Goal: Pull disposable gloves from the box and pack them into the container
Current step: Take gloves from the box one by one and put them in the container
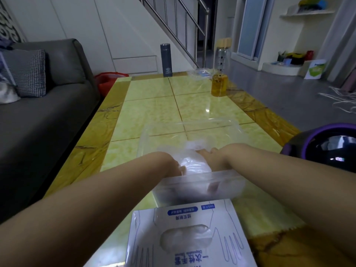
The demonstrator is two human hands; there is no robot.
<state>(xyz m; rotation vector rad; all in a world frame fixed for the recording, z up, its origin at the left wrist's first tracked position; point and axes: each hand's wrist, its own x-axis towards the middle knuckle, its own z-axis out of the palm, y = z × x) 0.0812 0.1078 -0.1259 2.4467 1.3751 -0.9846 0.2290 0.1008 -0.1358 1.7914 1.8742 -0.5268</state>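
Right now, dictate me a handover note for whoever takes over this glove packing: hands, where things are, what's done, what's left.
Left hand and right hand: both on the wad of gloves, fingers mostly hidden, grip unclear.
Wad sits in the clear container on the table; glove box is nearest the person, more gloves showing in its opening.
Done: one wad pulled and in the container.
Left: press it down, pull more if wanted; container not yet closed.
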